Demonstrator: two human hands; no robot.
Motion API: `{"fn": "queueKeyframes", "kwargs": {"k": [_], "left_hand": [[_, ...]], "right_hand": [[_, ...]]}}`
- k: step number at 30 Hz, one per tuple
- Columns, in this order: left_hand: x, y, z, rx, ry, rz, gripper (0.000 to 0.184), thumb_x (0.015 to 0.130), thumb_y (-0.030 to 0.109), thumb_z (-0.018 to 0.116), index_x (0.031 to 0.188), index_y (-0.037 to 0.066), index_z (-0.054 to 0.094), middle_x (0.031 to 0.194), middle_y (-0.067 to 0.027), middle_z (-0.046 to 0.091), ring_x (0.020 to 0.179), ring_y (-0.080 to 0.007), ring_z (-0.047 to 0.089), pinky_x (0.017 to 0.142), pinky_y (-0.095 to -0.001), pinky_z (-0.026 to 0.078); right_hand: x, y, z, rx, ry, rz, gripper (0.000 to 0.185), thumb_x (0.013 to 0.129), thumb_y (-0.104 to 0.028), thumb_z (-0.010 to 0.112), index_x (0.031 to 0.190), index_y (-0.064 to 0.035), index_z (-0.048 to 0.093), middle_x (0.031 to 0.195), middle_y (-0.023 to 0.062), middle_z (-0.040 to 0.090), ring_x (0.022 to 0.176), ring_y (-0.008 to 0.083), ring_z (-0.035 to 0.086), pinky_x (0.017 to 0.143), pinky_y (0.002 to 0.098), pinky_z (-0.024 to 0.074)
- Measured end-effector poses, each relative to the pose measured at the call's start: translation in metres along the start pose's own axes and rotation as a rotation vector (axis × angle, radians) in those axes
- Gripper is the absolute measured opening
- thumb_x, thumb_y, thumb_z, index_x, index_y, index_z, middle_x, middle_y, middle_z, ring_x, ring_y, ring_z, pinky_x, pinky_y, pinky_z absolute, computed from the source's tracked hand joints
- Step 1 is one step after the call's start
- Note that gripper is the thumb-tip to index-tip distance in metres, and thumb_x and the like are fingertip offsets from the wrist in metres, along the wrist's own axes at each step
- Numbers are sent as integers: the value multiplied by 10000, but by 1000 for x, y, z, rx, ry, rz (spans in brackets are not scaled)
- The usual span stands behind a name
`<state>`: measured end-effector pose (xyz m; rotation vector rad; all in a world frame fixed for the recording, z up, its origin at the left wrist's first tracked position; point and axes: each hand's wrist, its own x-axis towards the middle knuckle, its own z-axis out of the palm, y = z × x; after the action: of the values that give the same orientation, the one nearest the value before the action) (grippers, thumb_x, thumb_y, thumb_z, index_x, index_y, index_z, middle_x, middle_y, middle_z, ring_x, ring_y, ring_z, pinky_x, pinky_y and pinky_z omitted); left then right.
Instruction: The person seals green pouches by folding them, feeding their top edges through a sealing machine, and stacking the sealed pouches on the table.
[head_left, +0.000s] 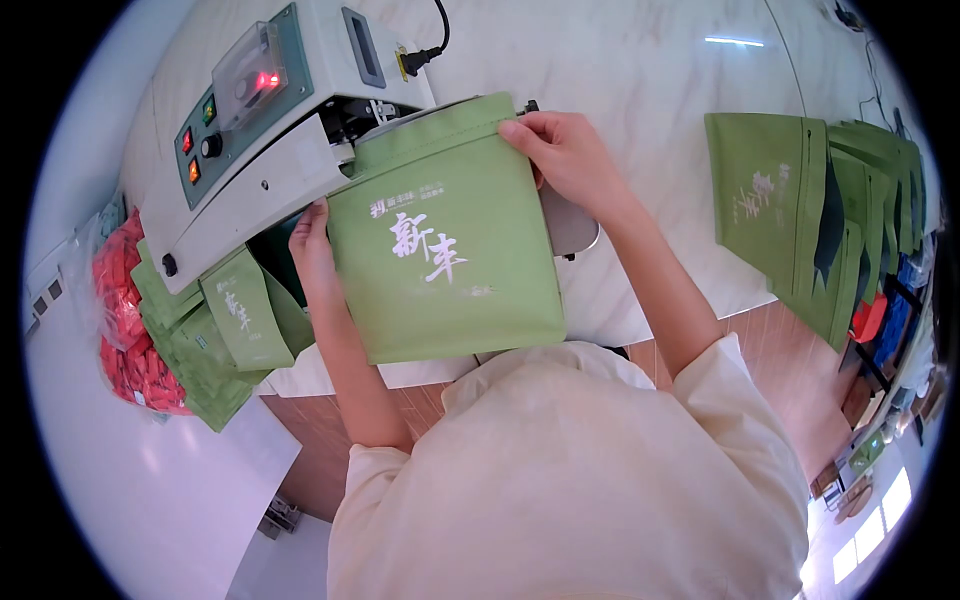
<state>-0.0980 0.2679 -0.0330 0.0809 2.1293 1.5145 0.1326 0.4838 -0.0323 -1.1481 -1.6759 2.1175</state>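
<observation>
A green pouch (450,290) with white lettering hangs in front of me, its top edge lying along the side of a bag sealing machine (250,200). My right hand (570,160) pinches the pouch's upper right corner between thumb and fingers. At the upper left edge, my left hand (313,235) grips the pouch just below the machine's light-coloured cover; part of its fingers is hidden behind the pouch. The pouch's upper left corner reaches the machine's opening.
Green pouches (240,310) lie in a heap left of the machine, beside red packets (120,280) in clear plastic. More green pouches (770,190) stand in a row at the table's right edge. A black power cord (425,60) plugs into the machine on the marble-patterned table (640,70).
</observation>
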Motion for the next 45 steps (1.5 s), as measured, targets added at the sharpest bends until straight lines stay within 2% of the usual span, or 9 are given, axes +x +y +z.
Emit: {"fn": "queueKeyframes", "kwargs": {"k": [4, 12, 19, 21, 22, 24, 28, 34, 45], "left_hand": [[11, -5, -16, 19, -28, 43, 281, 878, 223, 624, 1000, -30, 629, 938, -34, 643, 810, -73, 555, 741, -197, 415], [18, -2, -36, -59, -66, -18, 264, 890, 199, 603, 1028, -27, 621, 958, -40, 644, 820, -89, 572, 735, -219, 450], [-4, 14, -38, 12, -56, -61, 300, 902, 185, 580, 1121, -20, 580, 1028, -64, 624, 870, -109, 574, 779, -235, 454], [-22, 16, -43, 321, 11, 139, 319, 909, 174, 563, 1168, -11, 551, 1089, -93, 600, 939, -133, 560, 837, -257, 438], [-33, 17, -44, 322, 11, 137, 319, 909, 174, 563, 1168, -11, 551, 1089, -93, 600, 939, -133, 560, 837, -257, 438], [-56, 17, -43, 477, 124, 362, 302, 921, 148, 528, 1179, -10, 538, 1107, -103, 585, 983, -156, 546, 879, -275, 418], [-97, 19, -36, 502, 248, 527, 232, 931, 100, 483, 1122, -7, 559, 1035, -88, 573, 936, -151, 541, 855, -273, 419], [-132, 5, -12, 482, 173, 639, 177, 931, 42, 459, 1066, -8, 563, 954, -68, 557, 850, -113, 526, 757, -240, 429], [-151, -2, 12, 432, 53, 683, 151, 933, 26, 455, 1048, 2, 549, 970, -74, 528, 802, -126, 514, 733, -243, 433]], "right_hand": [[5, 4, 11, 35, -4, 7, 322, 887, -280, 582, 898, 35, 649, 673, 16, 608, 549, 66, 528, 520, 218, 434], [8, 2, 30, -77, 39, -20, 362, 840, -295, 607, 750, 55, 635, 580, 80, 592, 508, 155, 566, 511, 286, 460], [16, 13, 42, -90, 42, -63, 371, 825, -313, 612, 750, 50, 631, 575, 124, 575, 528, 215, 541, 555, 337, 438], [15, 12, 46, -72, 61, -99, 355, 821, -300, 618, 752, 48, 640, 579, 126, 583, 520, 214, 538, 554, 337, 441], [14, 10, 47, -71, 60, -97, 355, 821, -300, 618, 752, 48, 640, 579, 126, 583, 520, 214, 538, 554, 337, 441], [13, 7, 48, -101, 35, -93, 373, 838, -317, 624, 773, 49, 649, 573, 52, 593, 483, 105, 532, 474, 262, 445], [12, 5, 58, -126, 89, -107, 381, 821, -329, 633, 776, 48, 660, 569, 66, 601, 495, 115, 539, 497, 277, 443], [13, 6, 70, -23, 112, -73, 381, 818, -328, 626, 793, 50, 661, 610, 93, 622, 544, 131, 559, 551, 284, 458], [17, 8, 84, -4, 99, -96, 362, 819, -309, 628, 789, 50, 662, 610, 115, 623, 533, 143, 555, 550, 299, 458]]}}
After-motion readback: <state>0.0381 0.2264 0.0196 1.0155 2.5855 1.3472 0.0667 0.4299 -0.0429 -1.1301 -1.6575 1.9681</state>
